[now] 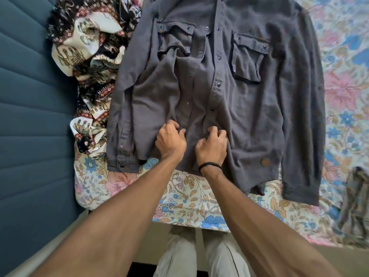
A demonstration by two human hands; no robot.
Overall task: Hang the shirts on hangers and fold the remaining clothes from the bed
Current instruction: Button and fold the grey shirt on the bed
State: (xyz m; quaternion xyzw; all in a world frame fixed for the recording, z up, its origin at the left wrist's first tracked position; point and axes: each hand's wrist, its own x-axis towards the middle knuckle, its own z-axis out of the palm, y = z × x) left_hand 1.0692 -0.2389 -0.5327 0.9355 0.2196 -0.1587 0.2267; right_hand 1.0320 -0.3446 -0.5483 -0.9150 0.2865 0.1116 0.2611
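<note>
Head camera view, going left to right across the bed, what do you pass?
Blue padded panel → patterned black and cream cloth → grey shirt, with the left hand then the right hand pinching its front → floral bedsheet.

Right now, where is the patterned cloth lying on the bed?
In the head view, the patterned cloth lies bunched at the bed's left edge, touching the left sleeve of the grey shirt, beside the blue wall panel.
</note>
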